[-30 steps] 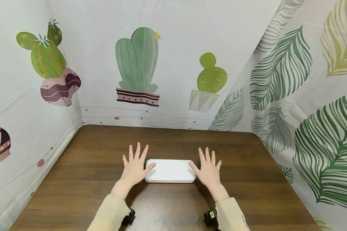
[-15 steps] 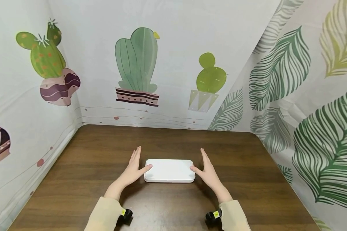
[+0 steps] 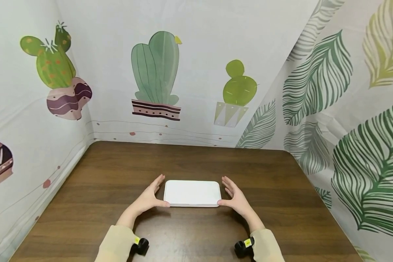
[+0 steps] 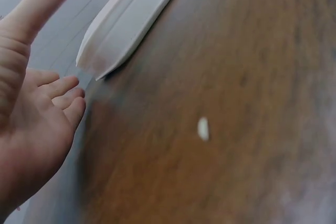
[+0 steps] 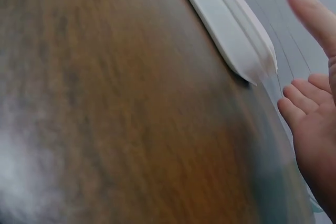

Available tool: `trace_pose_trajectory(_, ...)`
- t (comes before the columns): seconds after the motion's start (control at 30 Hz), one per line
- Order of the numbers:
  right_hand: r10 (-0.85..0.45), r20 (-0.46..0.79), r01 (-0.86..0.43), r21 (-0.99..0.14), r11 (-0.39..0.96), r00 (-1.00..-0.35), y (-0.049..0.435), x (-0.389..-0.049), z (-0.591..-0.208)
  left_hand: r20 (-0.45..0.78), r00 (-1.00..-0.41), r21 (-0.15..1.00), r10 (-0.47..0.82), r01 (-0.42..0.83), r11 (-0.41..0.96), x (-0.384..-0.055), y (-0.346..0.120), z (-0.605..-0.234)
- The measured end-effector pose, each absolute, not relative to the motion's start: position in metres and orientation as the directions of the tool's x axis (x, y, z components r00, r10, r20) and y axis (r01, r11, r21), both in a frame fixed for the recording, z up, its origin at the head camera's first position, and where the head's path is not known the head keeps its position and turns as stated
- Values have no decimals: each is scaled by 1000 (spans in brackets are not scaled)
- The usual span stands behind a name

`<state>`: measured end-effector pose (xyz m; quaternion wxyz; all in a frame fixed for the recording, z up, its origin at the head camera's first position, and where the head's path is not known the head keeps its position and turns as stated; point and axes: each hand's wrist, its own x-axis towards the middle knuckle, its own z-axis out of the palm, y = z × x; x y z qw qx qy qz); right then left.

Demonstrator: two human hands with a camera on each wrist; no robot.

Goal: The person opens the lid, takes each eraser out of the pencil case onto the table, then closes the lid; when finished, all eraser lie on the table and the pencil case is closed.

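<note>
A flat white case [image 3: 192,193] with rounded corners lies lengthwise on the wooden table, its top plain and a seam running along its side. Beside its left end is my left hand [image 3: 147,197], thumb at the near left corner and fingers spread forward past the edge. My right hand [image 3: 238,200] mirrors it at the other end, its thumb at the near right corner. In the left wrist view the left fingers [image 4: 65,90] stand apart from the end of the case [image 4: 131,22]. The right wrist view likewise shows a gap between the right fingers [image 5: 299,95] and the case [image 5: 231,30].
The brown table [image 3: 196,160] reaches back to a white cloth wall [image 3: 199,43] printed with cacti and leaves. Cloth also borders the left and right sides. A small black wrist camera [image 3: 141,246] sits at the left cuff, another camera [image 3: 242,249] at the right.
Both hands have turned from palms down with fingers spread to palms facing inward. The thumbs have slid from the case's top to its near corners. The case has stayed about where it was.
</note>
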<state>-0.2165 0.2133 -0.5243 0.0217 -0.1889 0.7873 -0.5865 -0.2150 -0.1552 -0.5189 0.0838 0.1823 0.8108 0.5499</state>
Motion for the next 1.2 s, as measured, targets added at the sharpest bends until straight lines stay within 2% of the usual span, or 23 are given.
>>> trace_pose_trajectory(0.23, -411, 141, -255, -937, 237, -900, 217, -221, -529, 75, -884, 940, 461, 217, 263, -217, -156, -527)
trace_pose_trajectory(0.5, -491, 78, -243, -928, 282, -868, 211, -225, -528, 70, -891, 936, 448, 214, 280, -220, -153, -533)
trace_pose_trajectory(0.83, -474, 57, -233, -918, 322, -879, 206, -228, -530, 54, -903, 921, 427, 210, 328, -221, -152, -533)
trace_pose_trajectory(1.2, -451, 80, -229, -931, 285, -889, 202, -227, -532, 60, -918, 893, 393, 226, 390, -220, -149, -537)
